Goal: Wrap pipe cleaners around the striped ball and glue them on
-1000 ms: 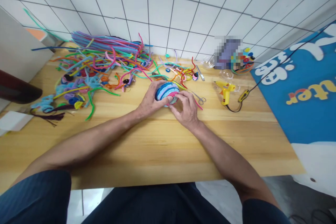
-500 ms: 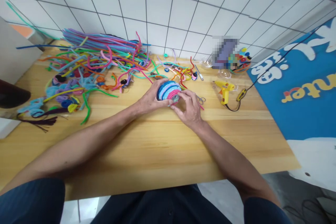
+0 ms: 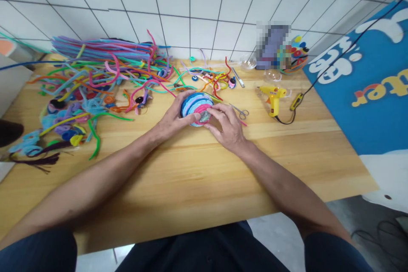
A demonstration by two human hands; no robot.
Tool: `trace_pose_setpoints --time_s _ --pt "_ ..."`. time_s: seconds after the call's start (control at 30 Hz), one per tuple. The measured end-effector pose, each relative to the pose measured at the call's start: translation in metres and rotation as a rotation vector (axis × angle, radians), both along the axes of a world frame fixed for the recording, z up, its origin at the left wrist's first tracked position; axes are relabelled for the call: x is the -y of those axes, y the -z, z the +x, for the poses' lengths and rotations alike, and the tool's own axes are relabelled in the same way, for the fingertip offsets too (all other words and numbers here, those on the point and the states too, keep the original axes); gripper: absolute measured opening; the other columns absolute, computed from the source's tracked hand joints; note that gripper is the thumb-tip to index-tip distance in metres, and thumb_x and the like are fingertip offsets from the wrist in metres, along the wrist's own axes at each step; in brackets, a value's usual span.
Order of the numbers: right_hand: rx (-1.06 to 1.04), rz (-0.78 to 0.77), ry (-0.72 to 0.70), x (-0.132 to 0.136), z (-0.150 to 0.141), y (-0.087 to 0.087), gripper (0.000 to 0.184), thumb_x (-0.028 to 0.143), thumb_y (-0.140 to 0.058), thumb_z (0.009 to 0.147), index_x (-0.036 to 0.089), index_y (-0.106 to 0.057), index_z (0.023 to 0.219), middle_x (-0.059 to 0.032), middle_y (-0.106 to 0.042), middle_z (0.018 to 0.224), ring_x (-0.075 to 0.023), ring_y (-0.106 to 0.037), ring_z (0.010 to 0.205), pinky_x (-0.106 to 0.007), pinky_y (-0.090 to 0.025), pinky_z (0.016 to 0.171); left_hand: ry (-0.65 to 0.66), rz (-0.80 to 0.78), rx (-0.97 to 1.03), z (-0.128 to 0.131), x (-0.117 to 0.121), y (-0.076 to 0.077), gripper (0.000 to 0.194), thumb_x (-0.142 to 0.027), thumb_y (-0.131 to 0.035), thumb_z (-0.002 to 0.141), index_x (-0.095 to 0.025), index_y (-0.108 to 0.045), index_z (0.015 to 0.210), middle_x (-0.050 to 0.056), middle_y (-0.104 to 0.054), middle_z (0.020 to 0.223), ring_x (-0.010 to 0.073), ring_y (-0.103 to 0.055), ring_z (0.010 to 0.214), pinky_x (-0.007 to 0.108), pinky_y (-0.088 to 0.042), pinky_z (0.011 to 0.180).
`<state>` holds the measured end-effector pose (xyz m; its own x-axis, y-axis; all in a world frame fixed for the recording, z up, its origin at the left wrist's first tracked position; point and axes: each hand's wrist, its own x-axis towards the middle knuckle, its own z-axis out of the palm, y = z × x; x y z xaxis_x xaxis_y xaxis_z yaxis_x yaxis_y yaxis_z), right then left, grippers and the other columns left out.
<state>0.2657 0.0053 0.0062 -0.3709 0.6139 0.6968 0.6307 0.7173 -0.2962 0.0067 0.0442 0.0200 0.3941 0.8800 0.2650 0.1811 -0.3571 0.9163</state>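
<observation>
In the head view, a ball [image 3: 195, 103] wound with blue, light blue and pink pipe cleaners is held above the table between both hands. Clear surface shows inside the pink ring [image 3: 202, 109]. My left hand [image 3: 176, 118] wraps the ball's left side, its thumb lying across the front by the pink rows. The bent fingers of my right hand [image 3: 227, 126] press on the ball's right side at the pink edge, with the thumb below. Whether they also pinch a strand end is too small to tell. Small scissors [image 3: 242, 113] lie just beyond my right hand.
A yellow glue gun [image 3: 273, 98] with a cord stands on the right. Loose pipe cleaners [image 3: 73, 89] and a bundle [image 3: 102, 49] cover the left and back of the wooden table [image 3: 191, 187]. Clear plastic balls [image 3: 247, 63] and a utility knife [image 3: 238, 77] lie near the tiled wall.
The camera view has shifted slightly. The ball has turned a little, and my left thumb now lies higher across its front, by the pink ring. Both hands still hold it.
</observation>
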Motion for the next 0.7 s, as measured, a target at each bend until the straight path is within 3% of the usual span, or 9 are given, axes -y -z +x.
trace_pose_setpoints --time_s 0.2,0.43,0.7 --pt "-0.017 0.013 0.002 -0.007 0.003 0.002 0.038 0.034 -0.077 0.112 0.03 -0.074 0.15 -0.0138 -0.077 0.137 -0.0349 -0.077 0.127 -0.059 -0.069 0.111 0.004 0.002 0.006 0.0 -0.002 0.001 0.086 -0.075 -0.085 0.096 -0.031 -0.054 0.164 0.013 -0.059 0.173 0.041 -0.06 0.161 0.058 -0.051 0.14" --pt "0.025 -0.054 -0.043 -0.012 0.011 0.001 0.044 0.024 -0.077 0.11 0.034 -0.076 0.153 -0.0124 -0.076 0.141 -0.0331 -0.076 0.131 -0.057 -0.068 0.115 0.034 0.012 0.014 -0.002 -0.007 0.0 0.083 -0.076 -0.084 0.096 -0.033 -0.057 0.161 0.011 -0.064 0.167 0.041 -0.066 0.155 0.058 -0.058 0.134" --pt "-0.003 -0.028 -0.022 -0.01 0.01 0.003 0.038 0.021 -0.078 0.109 0.032 -0.079 0.146 -0.0117 -0.078 0.136 -0.0322 -0.078 0.126 -0.055 -0.069 0.11 0.062 0.004 0.001 -0.002 -0.003 -0.002 0.084 -0.069 -0.085 0.098 -0.031 -0.053 0.166 0.013 -0.06 0.172 0.0405 -0.063 0.158 0.058 -0.056 0.136"
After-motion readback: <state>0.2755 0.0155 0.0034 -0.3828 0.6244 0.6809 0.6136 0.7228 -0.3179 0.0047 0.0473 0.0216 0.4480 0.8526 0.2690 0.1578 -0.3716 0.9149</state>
